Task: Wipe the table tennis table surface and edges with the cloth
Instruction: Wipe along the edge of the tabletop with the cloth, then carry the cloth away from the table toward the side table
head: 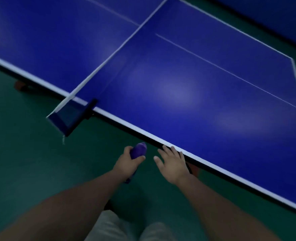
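Dim and slightly blurred throughout; no readable writing or brand anywhere on the blue desk, whose far end and right corner run out of the picture. Purple cloth bunched in the left hand, fingers curled round it, held over the green floor just off the desk's near edge; lower tail of the cloth partly hidden behind the wrist. Right hand spread with fingers straight, fingertips at the white edge stripe; actual contact hard to make out. Net stretched across the desk, its post clamp jutting out past the near edge to the left of the hands. Open floor beside the desk; pale trouser legs cut off at the bottom.
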